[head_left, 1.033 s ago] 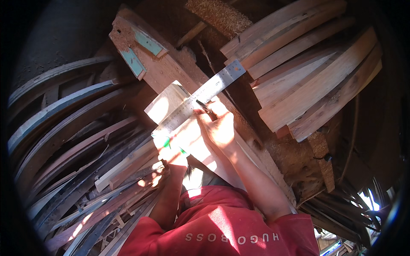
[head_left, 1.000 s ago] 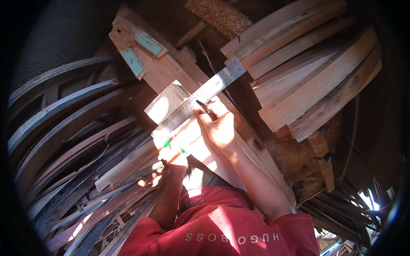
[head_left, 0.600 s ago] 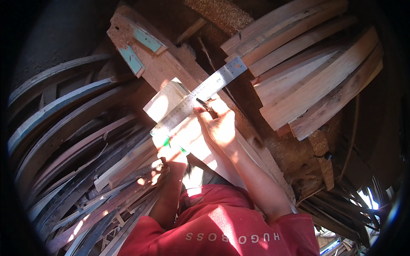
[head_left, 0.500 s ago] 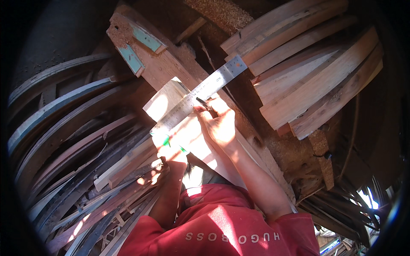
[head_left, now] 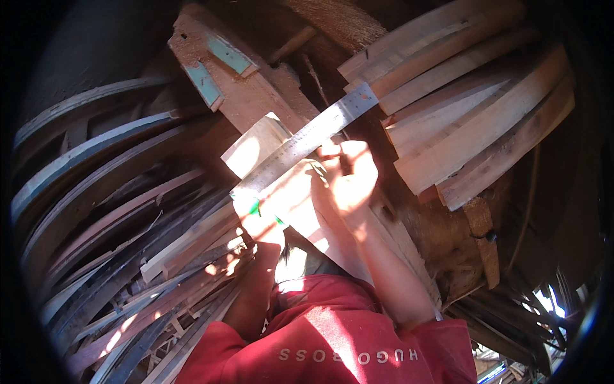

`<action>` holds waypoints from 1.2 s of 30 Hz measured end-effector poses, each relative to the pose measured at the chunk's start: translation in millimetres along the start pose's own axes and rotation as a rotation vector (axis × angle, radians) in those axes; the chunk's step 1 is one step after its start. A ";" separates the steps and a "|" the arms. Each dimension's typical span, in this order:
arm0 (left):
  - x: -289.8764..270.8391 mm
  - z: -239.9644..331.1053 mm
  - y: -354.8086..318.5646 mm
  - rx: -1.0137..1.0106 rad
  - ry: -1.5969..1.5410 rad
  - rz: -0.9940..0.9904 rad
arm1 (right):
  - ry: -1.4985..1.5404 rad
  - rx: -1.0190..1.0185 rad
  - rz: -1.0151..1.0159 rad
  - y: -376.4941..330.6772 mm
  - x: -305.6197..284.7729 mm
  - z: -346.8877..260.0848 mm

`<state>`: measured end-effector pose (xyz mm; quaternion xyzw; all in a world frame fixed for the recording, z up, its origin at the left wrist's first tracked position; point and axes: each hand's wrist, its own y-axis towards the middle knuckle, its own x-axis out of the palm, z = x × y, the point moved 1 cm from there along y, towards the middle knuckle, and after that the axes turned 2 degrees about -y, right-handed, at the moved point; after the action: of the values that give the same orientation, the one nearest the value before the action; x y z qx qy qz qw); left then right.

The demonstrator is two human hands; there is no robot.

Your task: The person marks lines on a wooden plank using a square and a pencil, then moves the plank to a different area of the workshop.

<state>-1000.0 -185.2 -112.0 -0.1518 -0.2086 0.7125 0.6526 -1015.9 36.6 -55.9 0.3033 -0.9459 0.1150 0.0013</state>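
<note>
My left hand [head_left: 259, 224] is closed around the green-handled end of a steel try square [head_left: 307, 137], green showing between the fingers. The square's marked blade lies slantwise across a pale, sunlit wooden board [head_left: 291, 192] and reaches past it to the far right. Beside the blade, my right hand [head_left: 355, 179] is closed on a dark pencil or pen [head_left: 318, 170], its lower part over the board. Glare washes out both hands in places. A short, pale wood block [head_left: 252, 150] sits on the blade's far side.
A long plank [head_left: 256, 102] with two green-faced strips runs to the far left under the work. Curved boards [head_left: 480, 134] are stacked at right. Several curved ribs [head_left: 89, 153] and loose slats [head_left: 128, 320] crowd the left. Sawdust [head_left: 339, 25] lies at the back.
My right hand has shifted slightly right and nearer, away from the blade, and the pen has swung to point differently. The left hand stays on the square. The whole view has shifted slightly.
</note>
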 end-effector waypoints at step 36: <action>5.9 25.8 -1.2 -0.158 0.265 0.057 | -0.432 0.020 -0.164 6.3 -49.0 -17.7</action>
<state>-1012.1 -181.8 -88.7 -0.3012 -0.1716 0.6856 0.6401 -980.7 73.6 -43.6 0.3968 -0.8953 0.0564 -0.1947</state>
